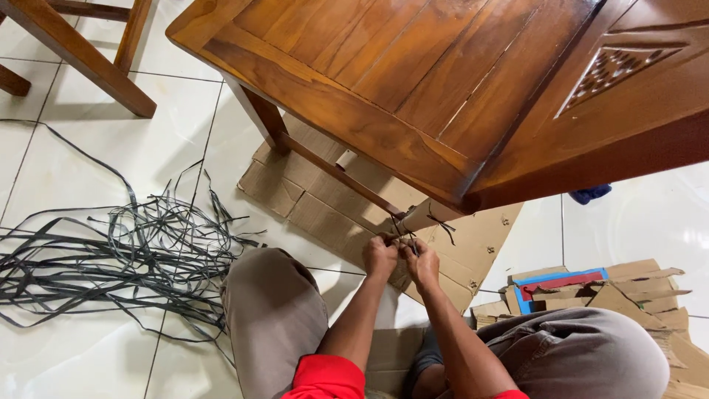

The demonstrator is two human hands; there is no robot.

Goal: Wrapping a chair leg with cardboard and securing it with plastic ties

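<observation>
Barely started, I'd say: both the left hand (379, 256) and right hand (421, 260) pinch a dark strap (440, 224) at the chair (384, 81) leg, while the big strap pile (125, 251) at nine o'clock lies unused.

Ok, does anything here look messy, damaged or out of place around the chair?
Yes: a loose tangle of dark straps sprawls over the tiled floor, and torn cardboard pieces lie heaped at right. Both hands, left hand and right hand, pinch thin dark strands at the wooden chair leg wrapped in cardboard.
</observation>
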